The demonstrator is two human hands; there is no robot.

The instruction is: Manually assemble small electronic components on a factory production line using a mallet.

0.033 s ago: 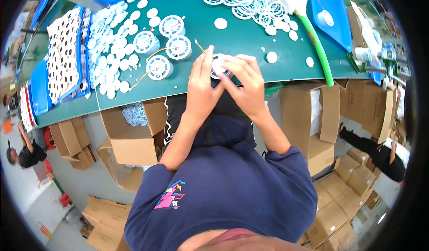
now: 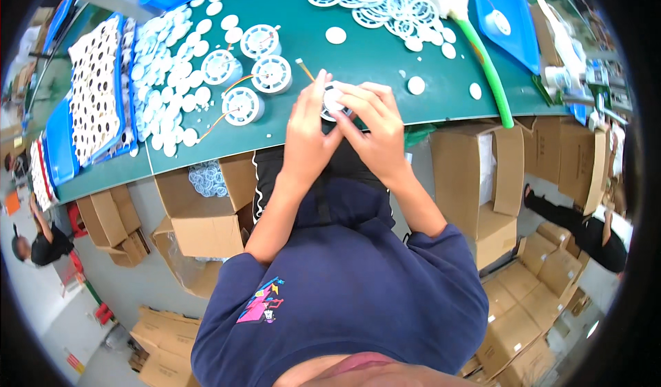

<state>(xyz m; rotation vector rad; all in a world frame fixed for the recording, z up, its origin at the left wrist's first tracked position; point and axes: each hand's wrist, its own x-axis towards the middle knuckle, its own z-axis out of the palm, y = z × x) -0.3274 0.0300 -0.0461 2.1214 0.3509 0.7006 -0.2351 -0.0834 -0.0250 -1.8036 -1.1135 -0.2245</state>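
Observation:
Just in from the table's near edge, both my hands close around a round white slotted housing (image 2: 326,113) with a thin orange-brown wire lead (image 2: 303,68) sticking out at its far left. My left hand (image 2: 307,120) grips its left side, partly hiding it. The fingers of my right hand (image 2: 376,122) press a small white disc (image 2: 333,99) against its top. Several similar white housings with wires stand to the left, such as this nearest housing (image 2: 242,106). Loose white discs (image 2: 162,63) lie in a heap beyond them.
White slotted rings (image 2: 375,5) are piled at the far side, next to a green tube (image 2: 490,77). Blue trays (image 2: 509,25) stand at the back right and left. A left tray holds a white sheet with black dots (image 2: 96,87). Cardboard boxes (image 2: 206,235) sit below the table edge.
The view has shifted slightly, so the table items appear a little further left. Both hands keep hold of the housing and disc with almost the same finger positions.

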